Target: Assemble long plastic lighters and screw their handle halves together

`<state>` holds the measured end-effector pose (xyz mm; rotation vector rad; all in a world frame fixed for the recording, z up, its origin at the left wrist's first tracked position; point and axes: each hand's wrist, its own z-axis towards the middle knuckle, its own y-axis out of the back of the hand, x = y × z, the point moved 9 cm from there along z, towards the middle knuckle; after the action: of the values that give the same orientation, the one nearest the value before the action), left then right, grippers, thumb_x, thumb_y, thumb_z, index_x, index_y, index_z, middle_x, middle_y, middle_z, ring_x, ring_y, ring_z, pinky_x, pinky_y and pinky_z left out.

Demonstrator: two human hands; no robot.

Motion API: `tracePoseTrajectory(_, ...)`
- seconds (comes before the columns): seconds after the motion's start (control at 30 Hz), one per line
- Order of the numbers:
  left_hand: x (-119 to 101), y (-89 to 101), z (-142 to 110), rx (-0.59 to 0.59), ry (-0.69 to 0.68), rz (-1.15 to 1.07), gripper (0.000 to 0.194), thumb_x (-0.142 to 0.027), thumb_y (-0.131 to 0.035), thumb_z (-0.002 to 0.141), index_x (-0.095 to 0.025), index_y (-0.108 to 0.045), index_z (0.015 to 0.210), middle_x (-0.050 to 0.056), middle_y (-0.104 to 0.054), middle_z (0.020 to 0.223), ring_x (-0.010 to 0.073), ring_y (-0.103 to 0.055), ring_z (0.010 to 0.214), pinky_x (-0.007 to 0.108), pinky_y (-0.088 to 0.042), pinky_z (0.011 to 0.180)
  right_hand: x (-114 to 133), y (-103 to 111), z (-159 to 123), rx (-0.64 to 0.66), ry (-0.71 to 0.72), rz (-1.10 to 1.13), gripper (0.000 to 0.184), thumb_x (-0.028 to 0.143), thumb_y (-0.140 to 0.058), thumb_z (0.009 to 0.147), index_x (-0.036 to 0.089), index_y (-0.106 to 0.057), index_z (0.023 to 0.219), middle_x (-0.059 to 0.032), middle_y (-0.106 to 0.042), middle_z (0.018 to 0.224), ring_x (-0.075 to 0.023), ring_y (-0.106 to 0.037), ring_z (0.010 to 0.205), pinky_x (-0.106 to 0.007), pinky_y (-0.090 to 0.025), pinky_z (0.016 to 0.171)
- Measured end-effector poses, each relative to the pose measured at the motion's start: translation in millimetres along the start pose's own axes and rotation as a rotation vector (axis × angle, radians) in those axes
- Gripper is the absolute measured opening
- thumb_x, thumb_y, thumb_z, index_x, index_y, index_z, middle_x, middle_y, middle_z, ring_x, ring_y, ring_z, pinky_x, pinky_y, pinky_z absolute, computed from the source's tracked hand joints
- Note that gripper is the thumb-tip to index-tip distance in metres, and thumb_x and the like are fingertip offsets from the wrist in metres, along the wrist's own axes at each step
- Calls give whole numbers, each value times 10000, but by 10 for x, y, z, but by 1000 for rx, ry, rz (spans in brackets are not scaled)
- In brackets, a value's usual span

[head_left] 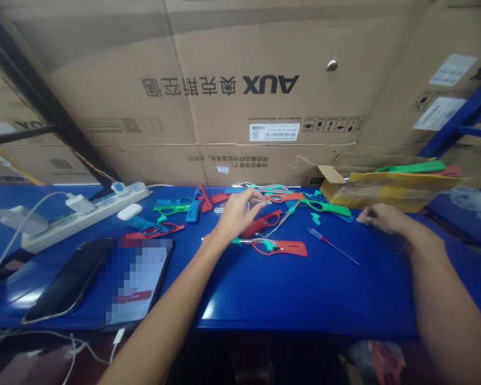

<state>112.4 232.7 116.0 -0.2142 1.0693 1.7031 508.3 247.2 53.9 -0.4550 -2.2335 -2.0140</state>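
My left hand (240, 211) is over the pile of lighter parts, thumb and fingers pinched together at a small, pale thing too blurred to name. Just below it lies a red lighter shell (262, 223). Nearer the table's front, another red lighter shell (294, 248) holds a metal tube and green trigger pieces. My right hand (382, 218) is closed low over the table in front of the yellow-taped box; what its fingers hold, if anything, is hidden. To its left lie a green lighter shell (328, 209) and a screwdriver (332, 245) with a clear handle.
A cardboard box (385, 192) with lighter shells on top stands at the back right. On the left are a power strip (92, 211), a white earbud case (129, 212), a dark phone (66, 280) and a tablet (156, 278). Large cardboard (208, 123) walls the back.
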Motion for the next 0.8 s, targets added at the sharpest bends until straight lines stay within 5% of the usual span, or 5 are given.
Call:
tracePoseTrajectory(0.23, -150, -133, -24, 127, -76, 97, 163, -350, -571, 996, -217, -659, 1030, 41, -753, 1068, 214, -693, 1004, 348, -497, 904, -5, -38, -3, -3, -26, -35, 193, 188, -621, 782, 217, -656, 595, -99, -768, 758, -261, -709, 761, -323, -502, 714)
tracePoseTrajectory(0.57, -196, -255, -57, 188, -109, 176, 118, -327, -575, 987, -218, -609, 1013, 28, -745, 988, 216, -690, 937, 354, -487, 866, -75, -32, 1, 33, -98, -21, 273, 324, -675, 806, 211, -647, 559, -89, -727, 678, -269, -693, 714, -327, -476, 655)
tracePoseTrajectory(0.8, -217, -248, -72, 176, -120, 211, 59, -150, -561, 917, -208, -556, 928, 22, -713, 936, 212, -669, 902, 364, -476, 847, 292, 26, -164, 23, 61, 150, 310, 484, -593, 870, 198, -649, 763, -73, -663, 706, -203, -595, 682, -297, -457, 637)
